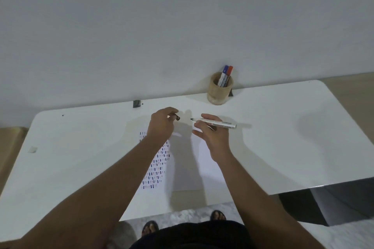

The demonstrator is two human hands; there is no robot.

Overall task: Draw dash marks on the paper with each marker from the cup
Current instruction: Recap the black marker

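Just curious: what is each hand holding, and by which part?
The right hand holds an uncapped marker near its tip end. The left hand pinches the marker's dark cap in its fingertips.

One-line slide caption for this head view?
Right hand holds an uncapped black marker, left hand its cap, above the dash-marked paper; two markers remain in the cup.

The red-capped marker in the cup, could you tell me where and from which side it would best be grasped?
Probably by its cap end. The red-capped marker stands nearly upright in the cup, leaning toward the wall beside the blue-capped marker. Only its upper part clears the rim, so come from above and pinch front and back, since the blue one crowds its left side.
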